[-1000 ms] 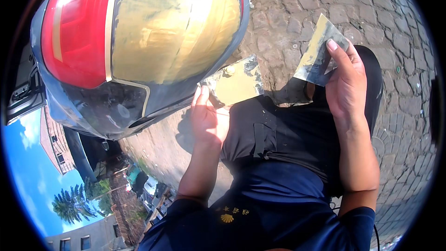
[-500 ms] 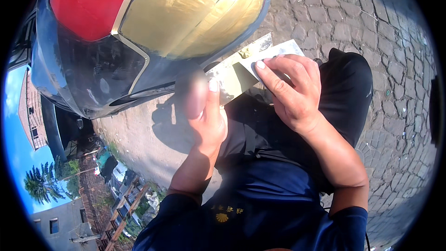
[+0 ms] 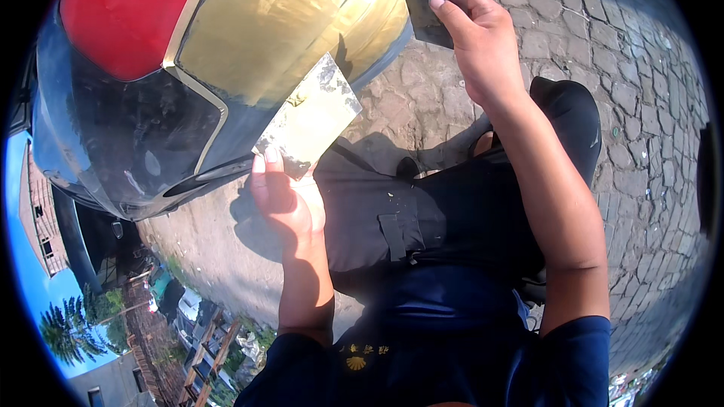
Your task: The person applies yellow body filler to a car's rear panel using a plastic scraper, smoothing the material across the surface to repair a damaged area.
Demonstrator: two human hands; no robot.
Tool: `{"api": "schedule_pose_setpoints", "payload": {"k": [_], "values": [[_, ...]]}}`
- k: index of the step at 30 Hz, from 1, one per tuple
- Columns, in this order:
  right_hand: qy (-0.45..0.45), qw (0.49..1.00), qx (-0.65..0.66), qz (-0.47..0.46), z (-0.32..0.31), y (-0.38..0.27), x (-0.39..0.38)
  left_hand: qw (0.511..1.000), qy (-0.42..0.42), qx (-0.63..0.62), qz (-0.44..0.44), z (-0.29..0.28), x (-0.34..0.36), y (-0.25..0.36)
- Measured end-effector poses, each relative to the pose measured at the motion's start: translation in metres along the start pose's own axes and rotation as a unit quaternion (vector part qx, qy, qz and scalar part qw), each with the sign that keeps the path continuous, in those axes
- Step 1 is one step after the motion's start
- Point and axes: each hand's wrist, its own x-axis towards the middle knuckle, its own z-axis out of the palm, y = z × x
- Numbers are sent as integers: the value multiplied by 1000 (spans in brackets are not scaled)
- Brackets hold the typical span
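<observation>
My left hand grips the lower corner of a flat putty board, thumb and fingers closed on it. Pale yellow putty and dark smears cover the board's face. Up at the right, my right hand pinches a dark, flat putty spreader between thumb and fingers. The spreader's left edge lies against the right side of a car body panel coated in yellow putty; whether it presses on the putty I cannot tell. The board overlaps the panel's lower edge in the picture.
Red paint and a tape-edged dark bumper section adjoin the puttied panel. My bent legs in black trousers are below my hands. Stone paving spreads to the right. Wooden beams and a building stand at lower left.
My right hand has moved up and away from the board, carrying the spreader to the panel's right side. My left hand has shifted left and slightly down with the board, now tilted more upright.
</observation>
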Motion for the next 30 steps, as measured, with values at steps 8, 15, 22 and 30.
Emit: {"api": "schedule_pose_setpoints", "payload": {"k": [8, 15, 22, 30], "values": [[68, 997, -40, 6, 15, 61, 56, 998, -2, -39, -45, -26, -3, -14], [139, 957, -215, -138, 39, 84, 37, 995, 6, -62, -77, -37, 4, -24], [124, 950, -218, -184, 58, 101, -9, 997, -12, -41, -66, -30, 13, -19], [134, 960, -203, -139, 20, 86, 48, 999, -15, -3, -45, -26, 4, -10]]}}
